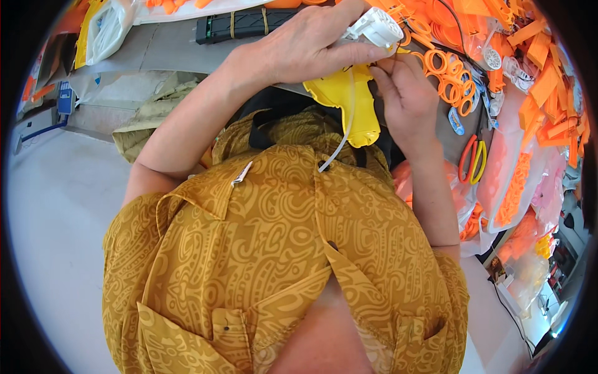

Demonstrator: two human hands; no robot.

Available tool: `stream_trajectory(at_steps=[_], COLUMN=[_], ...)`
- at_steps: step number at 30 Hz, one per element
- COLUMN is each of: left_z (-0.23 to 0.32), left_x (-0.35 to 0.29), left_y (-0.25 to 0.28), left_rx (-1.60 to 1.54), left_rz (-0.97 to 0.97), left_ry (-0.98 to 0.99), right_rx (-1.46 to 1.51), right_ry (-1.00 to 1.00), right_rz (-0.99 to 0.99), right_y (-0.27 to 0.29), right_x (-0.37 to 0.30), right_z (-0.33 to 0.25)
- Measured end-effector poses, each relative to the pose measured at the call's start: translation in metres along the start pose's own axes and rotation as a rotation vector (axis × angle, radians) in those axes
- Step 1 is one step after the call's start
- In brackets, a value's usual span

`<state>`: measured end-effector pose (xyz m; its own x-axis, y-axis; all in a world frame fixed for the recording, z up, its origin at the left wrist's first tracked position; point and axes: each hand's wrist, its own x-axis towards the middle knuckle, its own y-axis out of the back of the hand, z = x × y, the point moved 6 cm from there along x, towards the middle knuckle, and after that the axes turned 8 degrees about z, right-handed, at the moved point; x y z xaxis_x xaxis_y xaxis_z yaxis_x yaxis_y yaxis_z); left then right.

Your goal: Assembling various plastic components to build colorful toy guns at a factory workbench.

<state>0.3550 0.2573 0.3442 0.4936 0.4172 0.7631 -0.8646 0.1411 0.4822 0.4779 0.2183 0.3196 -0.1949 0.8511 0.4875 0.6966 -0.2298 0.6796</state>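
Observation:
Near the table's front edge, my left hand (311, 47) holds a round white plastic part (379, 28) with a slotted face between thumb and fingers. My right hand (408, 100) is closed, its fingertips pinched together just below the white part. Whatever is between those fingertips is too small to make out. Between and below both hands is a yellow pistol-shaped plastic shell (330, 92), its grip pointing toward me. A thin translucent tube (350, 109) runs down across the shell and ends over my shirt. What supports the shell is hidden.
Orange ring-handled pieces (450, 78) and a heap of orange parts (548, 100) cover the right side. Red-and-yellow-handled pliers (473, 161) lie at the right edge. A black banded bundle (240, 26) and a white plastic bag (107, 31) are at the back left.

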Motion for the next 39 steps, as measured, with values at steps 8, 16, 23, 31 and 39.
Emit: stream_trajectory(at_steps=[8,16,23,31,39], left_z=[-0.029,-0.033,-0.037,-0.024,-0.022], left_x=[-0.007,-0.011,-0.014,-0.004,-0.01], left_y=[-0.009,-0.011,-0.017,-0.001,0.005], left_rx=[-0.368,-0.349,-0.584,-0.662,-0.856], left_rz=[-0.142,-0.144,-0.114,0.05,0.103], left_ry=[0.764,0.772,0.876,0.428,0.874], right_rx=[0.2,0.392,0.436,0.368,0.288], right_ry=[-0.254,-0.298,-0.316,-0.286,-0.385], right_rz=[-0.232,-0.267,-0.365,-0.207,-0.044], right_y=[0.004,0.004,0.01,0.019,0.025], right_x=[0.006,0.008,0.011,0.015,0.011], right_z=[0.016,0.021,0.02,0.004,-0.012])
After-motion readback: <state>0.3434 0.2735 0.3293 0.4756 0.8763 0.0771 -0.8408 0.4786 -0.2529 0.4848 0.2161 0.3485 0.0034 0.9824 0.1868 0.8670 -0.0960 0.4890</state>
